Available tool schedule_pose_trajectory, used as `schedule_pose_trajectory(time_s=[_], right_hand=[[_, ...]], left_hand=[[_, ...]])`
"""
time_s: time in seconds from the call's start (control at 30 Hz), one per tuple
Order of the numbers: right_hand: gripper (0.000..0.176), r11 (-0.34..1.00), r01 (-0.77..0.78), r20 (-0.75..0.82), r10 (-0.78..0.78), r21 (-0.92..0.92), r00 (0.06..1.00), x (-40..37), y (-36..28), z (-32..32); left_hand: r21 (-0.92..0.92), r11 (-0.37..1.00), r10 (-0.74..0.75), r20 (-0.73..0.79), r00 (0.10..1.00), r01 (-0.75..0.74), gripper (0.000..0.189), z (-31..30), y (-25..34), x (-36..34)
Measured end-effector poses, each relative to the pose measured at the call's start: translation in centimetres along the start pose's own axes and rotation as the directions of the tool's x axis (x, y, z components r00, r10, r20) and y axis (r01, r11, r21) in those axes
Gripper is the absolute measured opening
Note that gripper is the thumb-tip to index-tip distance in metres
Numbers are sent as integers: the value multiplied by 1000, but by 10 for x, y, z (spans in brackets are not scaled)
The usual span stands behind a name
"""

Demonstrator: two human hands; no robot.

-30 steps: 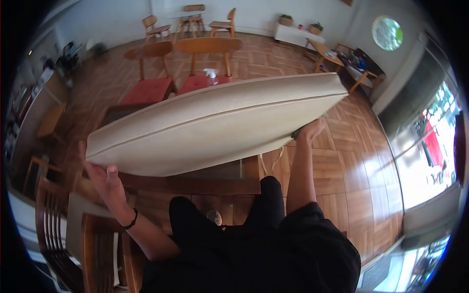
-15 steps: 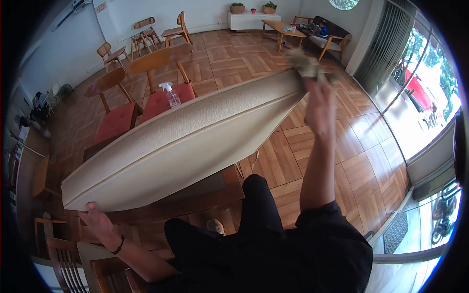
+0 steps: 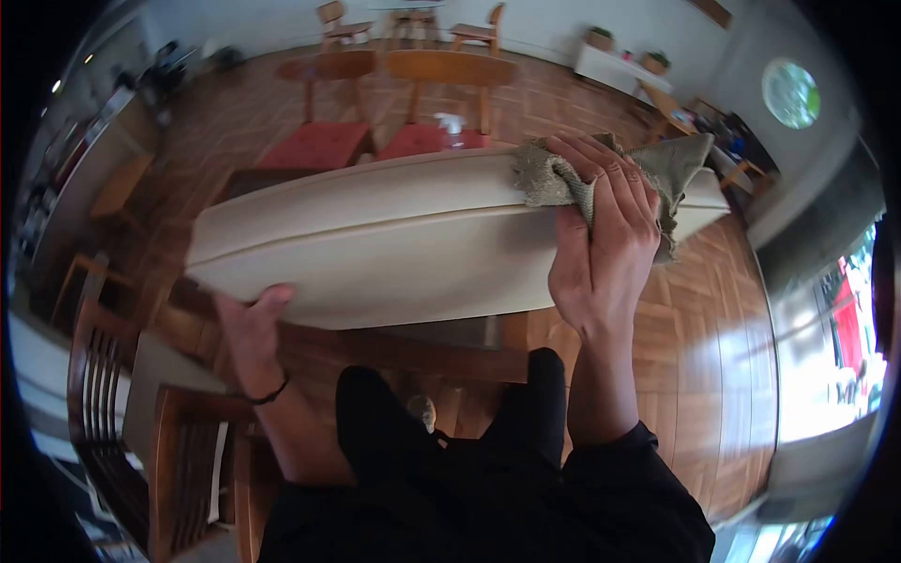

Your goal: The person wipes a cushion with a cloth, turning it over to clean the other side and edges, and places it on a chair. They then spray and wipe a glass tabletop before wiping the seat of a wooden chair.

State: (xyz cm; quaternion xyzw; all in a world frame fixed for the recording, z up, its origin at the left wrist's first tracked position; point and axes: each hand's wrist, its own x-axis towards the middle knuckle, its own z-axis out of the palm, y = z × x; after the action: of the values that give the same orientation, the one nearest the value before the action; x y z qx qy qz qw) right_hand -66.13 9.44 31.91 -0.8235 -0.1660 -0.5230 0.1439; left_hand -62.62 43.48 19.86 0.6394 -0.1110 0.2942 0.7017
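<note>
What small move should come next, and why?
Probably slide the cloth left along the cushion: your right hand holds it near the right end, your left hand holds the other end, and the stretch between is uncovered.

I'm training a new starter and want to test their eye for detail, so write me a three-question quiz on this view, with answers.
1. Which hand holds the cloth against the cream cushion?
2. True or false: a dark band circles the left wrist.
3. Fill in the colour: beyond the cushion, the spray bottle shows against a ____ chair seat.

Key: 1. The right hand; 2. True; 3. Red.
</note>
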Motion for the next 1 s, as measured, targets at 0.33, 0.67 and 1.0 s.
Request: schedule_pose_trajectory(time_s=[0.33, 0.67, 1.0], right_hand=[[30, 945, 220, 91, -247, 242, 965, 36, -168, 88], [30, 879, 359, 28, -386, 312, 922, 35, -213, 112], [15, 997, 39, 84, -34, -62, 996, 26, -9, 12]], left_hand=[[21, 996, 90, 5, 996, -90, 56, 21, 22, 6], [-57, 996, 67, -23, 997, -68, 61, 8, 14, 0], [-57, 998, 20, 3, 1000, -20, 82, 12, 3, -3]])
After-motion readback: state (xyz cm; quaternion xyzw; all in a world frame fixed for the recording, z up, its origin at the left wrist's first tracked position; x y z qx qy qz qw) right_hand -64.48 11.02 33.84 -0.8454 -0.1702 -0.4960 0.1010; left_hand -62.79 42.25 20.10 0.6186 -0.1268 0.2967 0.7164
